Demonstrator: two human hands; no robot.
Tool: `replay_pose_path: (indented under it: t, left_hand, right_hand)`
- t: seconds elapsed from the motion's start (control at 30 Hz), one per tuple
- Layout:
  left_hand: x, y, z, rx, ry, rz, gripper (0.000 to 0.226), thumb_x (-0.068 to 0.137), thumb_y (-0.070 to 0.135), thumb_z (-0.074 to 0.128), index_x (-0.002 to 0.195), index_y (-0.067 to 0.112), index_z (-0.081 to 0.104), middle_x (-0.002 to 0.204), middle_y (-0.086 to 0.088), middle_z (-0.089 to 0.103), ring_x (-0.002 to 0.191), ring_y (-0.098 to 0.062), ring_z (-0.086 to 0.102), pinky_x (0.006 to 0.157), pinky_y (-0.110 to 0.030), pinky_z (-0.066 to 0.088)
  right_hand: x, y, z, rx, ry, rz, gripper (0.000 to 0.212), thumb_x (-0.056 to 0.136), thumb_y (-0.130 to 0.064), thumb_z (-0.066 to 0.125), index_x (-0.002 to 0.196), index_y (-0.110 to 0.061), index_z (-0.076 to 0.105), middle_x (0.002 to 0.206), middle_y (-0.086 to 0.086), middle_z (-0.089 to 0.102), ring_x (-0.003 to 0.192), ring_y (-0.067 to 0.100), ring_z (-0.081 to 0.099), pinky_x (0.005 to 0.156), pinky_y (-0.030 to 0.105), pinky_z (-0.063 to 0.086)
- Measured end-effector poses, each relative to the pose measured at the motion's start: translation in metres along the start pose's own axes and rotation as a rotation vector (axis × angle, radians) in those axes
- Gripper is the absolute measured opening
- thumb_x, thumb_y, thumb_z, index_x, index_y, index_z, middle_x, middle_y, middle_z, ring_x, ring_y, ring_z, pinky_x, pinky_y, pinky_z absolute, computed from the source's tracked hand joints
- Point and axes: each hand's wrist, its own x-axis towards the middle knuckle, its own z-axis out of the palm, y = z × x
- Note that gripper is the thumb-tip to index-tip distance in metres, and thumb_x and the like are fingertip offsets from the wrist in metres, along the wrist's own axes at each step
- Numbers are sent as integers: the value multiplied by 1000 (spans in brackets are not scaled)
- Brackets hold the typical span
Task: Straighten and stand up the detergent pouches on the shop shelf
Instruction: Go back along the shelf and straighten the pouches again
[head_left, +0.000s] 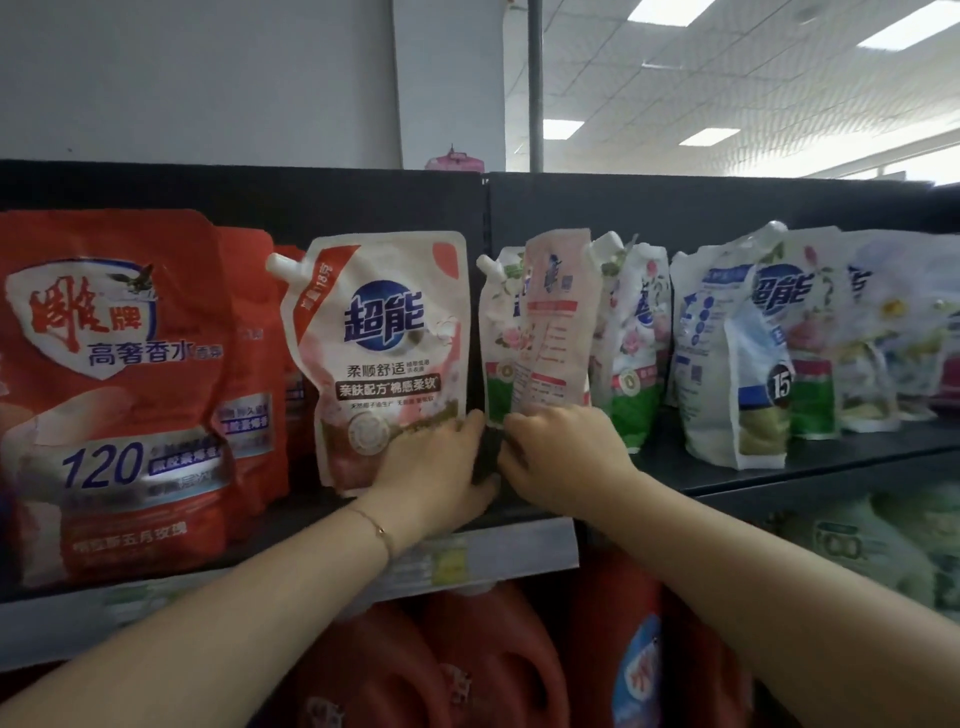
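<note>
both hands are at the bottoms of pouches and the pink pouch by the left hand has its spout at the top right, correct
Not quite. The head view shows the spout of the pink pouch at its top left corner, not the top right. The rest holds: the left hand and right hand are both at the bottoms of pouches.
</note>
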Motion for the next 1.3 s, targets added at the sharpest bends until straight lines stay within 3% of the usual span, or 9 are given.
replay_pose_path:
  t: [0.13,0.4,0.53,0.7,0.87,1.03,1.13,1.2,1.3]
  left_hand:
    - [39,39,10,-155,-82,7,63,86,42,59,134,19,25,125,-4,51,97,-24,60,66,-33,44]
    - [86,65,37,-273,-115,-299,94,84,55,56,151,20,0,145,-13,34,113,-31,54,91,-47,50]
    - [87,64,45,-438,-72,-292,116,58,67,65,149,29,6,145,-8,36,118,-28,52,93,-44,51]
    - [81,61,44,-578,-51,-290,110,52,72,69,141,31,21,140,3,45,120,-19,53,97,-43,50]
    - [83,41,37,-749,-145,-310,92,71,33,83,142,27,25,134,9,52,118,-11,52,100,-29,44]
    - [81,35,36,-737,27,-443,69,71,2,82,131,17,50,115,4,63,109,-15,59,84,-23,46]
    - [82,39,44,-719,189,-535,66,78,-6,68,127,15,30,116,5,51,113,-16,52,80,-22,46]
    - [82,48,53,-775,284,-572,68,79,-7,64,119,22,18,121,2,43,116,-16,45,91,-28,45]
    - [86,60,65,-781,359,-562,82,65,8,84,111,25,19,123,-1,38,117,-16,41,99,-29,39]
  right_hand:
    - [-4,35,4,-103,64,-50,32,79,-33,42,60,-19,63,55,-4,62,42,21,56,41,22,35]
    - [-21,95,16,16,248,-104,40,87,-32,45,50,-17,48,46,-6,47,35,17,40,37,20,28]
    - [-35,107,31,116,264,-29,38,89,-35,48,54,-21,43,48,-7,46,37,15,39,38,21,26]
    - [-34,118,32,86,18,97,35,93,-41,45,67,-19,55,66,-6,55,56,16,52,53,31,48]
    - [-14,130,36,178,-148,341,42,97,-45,42,74,-14,58,72,1,59,64,20,58,57,30,50]
    - [7,139,42,254,-268,493,45,98,-54,40,73,-17,45,79,3,55,68,24,57,59,31,45]
    - [12,145,47,266,-264,527,38,99,-44,43,73,-18,46,73,0,51,60,19,50,58,31,41]
    - [9,144,53,260,-213,538,31,99,-36,45,78,-15,52,72,0,51,62,21,51,55,29,37]
    - [-1,141,61,213,-155,474,36,100,-31,40,71,-16,55,68,0,54,62,21,54,54,28,36]
